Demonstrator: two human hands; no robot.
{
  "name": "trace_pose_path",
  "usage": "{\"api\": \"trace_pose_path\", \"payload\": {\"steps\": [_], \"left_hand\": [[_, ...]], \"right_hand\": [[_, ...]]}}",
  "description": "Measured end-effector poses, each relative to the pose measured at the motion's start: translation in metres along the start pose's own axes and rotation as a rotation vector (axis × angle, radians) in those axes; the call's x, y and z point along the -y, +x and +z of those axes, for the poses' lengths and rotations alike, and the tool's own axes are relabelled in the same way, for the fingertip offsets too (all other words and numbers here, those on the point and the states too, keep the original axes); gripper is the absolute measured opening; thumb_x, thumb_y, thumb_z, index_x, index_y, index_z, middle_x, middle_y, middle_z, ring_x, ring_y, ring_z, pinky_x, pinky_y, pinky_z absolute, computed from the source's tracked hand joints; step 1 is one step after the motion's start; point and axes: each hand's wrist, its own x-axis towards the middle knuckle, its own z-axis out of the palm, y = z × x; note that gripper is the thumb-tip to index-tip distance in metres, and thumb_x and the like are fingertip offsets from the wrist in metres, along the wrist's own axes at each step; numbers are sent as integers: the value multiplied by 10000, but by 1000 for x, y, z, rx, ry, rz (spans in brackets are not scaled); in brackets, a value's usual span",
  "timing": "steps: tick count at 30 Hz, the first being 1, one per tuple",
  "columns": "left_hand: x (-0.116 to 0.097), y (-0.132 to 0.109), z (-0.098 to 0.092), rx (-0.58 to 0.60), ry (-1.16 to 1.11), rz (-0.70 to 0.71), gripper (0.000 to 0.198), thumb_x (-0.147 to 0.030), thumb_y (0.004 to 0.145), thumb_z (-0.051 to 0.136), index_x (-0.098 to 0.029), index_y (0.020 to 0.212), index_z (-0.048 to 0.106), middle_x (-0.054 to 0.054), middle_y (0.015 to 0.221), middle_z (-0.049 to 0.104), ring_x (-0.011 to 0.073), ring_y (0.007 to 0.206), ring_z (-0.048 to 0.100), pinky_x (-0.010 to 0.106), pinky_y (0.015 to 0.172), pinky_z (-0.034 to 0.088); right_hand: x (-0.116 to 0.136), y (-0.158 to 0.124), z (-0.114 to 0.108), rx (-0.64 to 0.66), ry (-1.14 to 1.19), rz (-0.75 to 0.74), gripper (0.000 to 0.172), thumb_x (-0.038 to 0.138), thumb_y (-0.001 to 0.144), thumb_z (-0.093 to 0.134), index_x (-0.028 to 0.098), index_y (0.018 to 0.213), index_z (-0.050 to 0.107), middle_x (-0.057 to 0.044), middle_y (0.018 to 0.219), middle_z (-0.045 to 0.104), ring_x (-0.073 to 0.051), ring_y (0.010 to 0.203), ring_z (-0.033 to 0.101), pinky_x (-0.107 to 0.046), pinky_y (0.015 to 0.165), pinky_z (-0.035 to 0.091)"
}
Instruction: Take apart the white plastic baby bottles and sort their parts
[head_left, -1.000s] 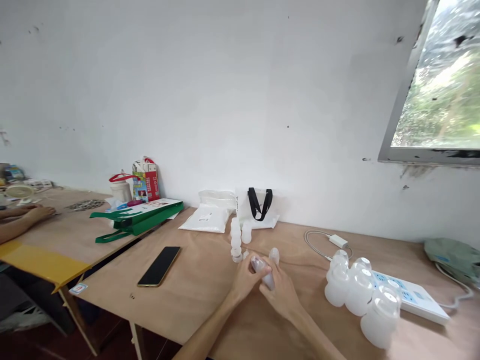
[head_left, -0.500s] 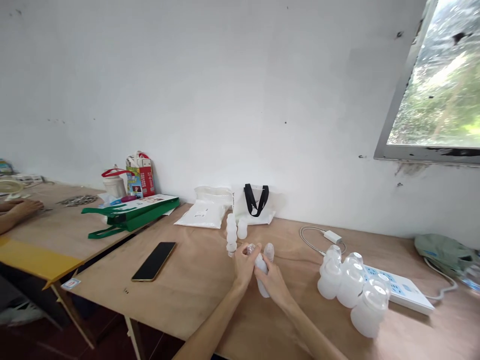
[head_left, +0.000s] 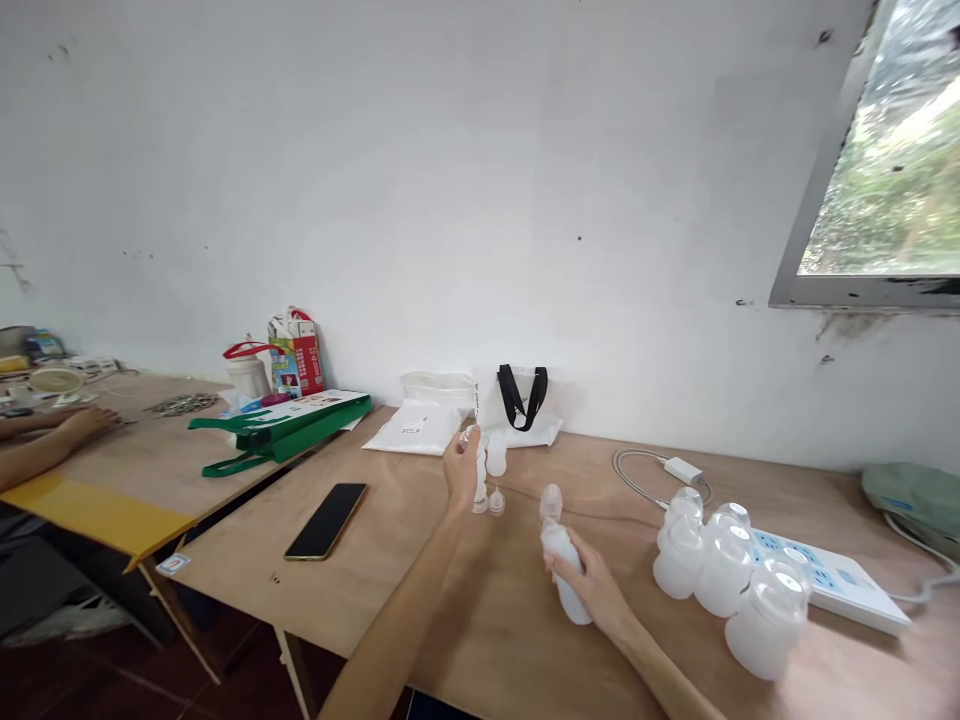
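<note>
**Q:** Hands first. What do the fingers have?

**A:** Right hand (head_left: 592, 590): fingers together, wrapped round one frosted plastic bottle (head_left: 566, 572), held tilted above the table. One clear dome cap (head_left: 551, 503) sits just past its upper end; contact cannot be confirmed. Left hand (head_left: 461, 470): raised, fingers curled together beside a narrow white stack (head_left: 480, 485). Whether they are clamped on it, I cannot tell.

**Q:** Count by the left hand?

**A:** One stack, one small frosted bottle (head_left: 496, 457), one small cap (head_left: 496, 502), all standing close together on the plywood table (head_left: 510, 600).

**Q:** Count to the right?

**A:** Five frosted bottles (head_left: 724, 572) in a tight cluster, domes up, the rear two partly hidden. They stand against one white power strip (head_left: 825, 578). Behind them: one charger brick (head_left: 681, 470) with a white cable.

**Q:** Edges and open room?

**A:** Bare plywood lies between my hands. The cluster is near my right hand, not touching it. One black phone (head_left: 325, 520) lies left of my left forearm, well apart. Along the wall: two white pouches (head_left: 412, 432) and one white bag (head_left: 521, 405) with black handles. On the next table, one green tote (head_left: 281, 430) and a co-worker's hand (head_left: 90, 425).
</note>
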Motion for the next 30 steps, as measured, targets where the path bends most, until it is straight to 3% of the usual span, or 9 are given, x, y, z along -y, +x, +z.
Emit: {"api": "trace_pose_path", "payload": {"steps": [3, 6, 9, 12, 16, 19, 22, 27, 30], "left_hand": [[-5, 1, 6, 141, 255, 159, 495, -617, 787, 655, -202, 602, 460, -52, 565, 433, 110, 556, 414, 223, 540, 313], [3, -15, 28, 316, 516, 238, 432, -603, 819, 632, -200, 686, 550, -23, 670, 575, 143, 637, 507, 244, 601, 337], [19, -28, 50, 409, 693, 262, 364, -571, 832, 644, -208, 812, 619, 23, 797, 660, 202, 762, 584, 279, 675, 374], [37, -35, 59, 510, 819, 290, 336, -530, 834, 668, -198, 877, 646, 69, 910, 685, 258, 886, 623, 323, 771, 413], [50, -45, 48, 608, 840, 291, 443, -574, 858, 627, -180, 1059, 645, 117, 1060, 679, 305, 1014, 628, 396, 885, 435], [48, -54, 31, 481, 669, 349, 515, -582, 919, 535, -204, 1267, 549, 107, 1178, 643, 275, 1109, 594, 407, 972, 412], [43, -62, 16, 419, 467, 348, 431, -531, 1000, 384, -216, 1245, 546, 64, 1063, 658, 217, 968, 616, 359, 910, 446], [43, -67, 2, 769, 314, 283, 433, -544, 983, 426, -221, 1167, 647, 36, 946, 686, 185, 822, 607, 296, 761, 479], [46, -64, -5, 822, 263, 268, 457, -555, 974, 442, -203, 1082, 712, 55, 974, 702, 195, 853, 605, 289, 746, 476]], "right_hand": [[-7, 0, -11, -267, -91, -72, 463, 617, 821, 632, 191, 1003, 623, -34, 846, 661, -226, 779, 604, -326, 728, 480], [-9, 3, -16, -447, -124, -79, 501, 646, 825, 600, 195, 1043, 616, -46, 915, 674, -254, 858, 609, -344, 791, 475], [-10, 6, -18, -492, -123, -69, 503, 656, 829, 581, 199, 1036, 612, -39, 896, 670, -250, 843, 607, -343, 794, 474], [-11, 7, -18, -492, -103, -69, 503, 653, 828, 585, 197, 1039, 618, -46, 922, 685, -254, 861, 621, -334, 787, 482], [-11, 10, -15, -455, -85, -55, 515, 636, 835, 593, 193, 1096, 620, -60, 977, 701, -263, 908, 639, -338, 811, 489], [-8, 10, -12, -409, -87, -56, 485, 631, 844, 585, 199, 1060, 622, -54, 961, 707, -254, 877, 640, -339, 799, 495], [-5, 9, -7, -327, -70, -75, 480, 611, 857, 582, 199, 1101, 610, -42, 915, 704, -229, 773, 648, -332, 746, 503], [-3, 11, 0, -32, -13, -64, 541, 567, 815, 659, 241, 1231, 544, 14, 872, 674, -147, 560, 616, -288, 606, 502], [-4, 18, 2, 30, -4, -61, 496, 557, 785, 690, 227, 1133, 564, 29, 811, 675, -128, 518, 599, -267, 568, 491]]}}
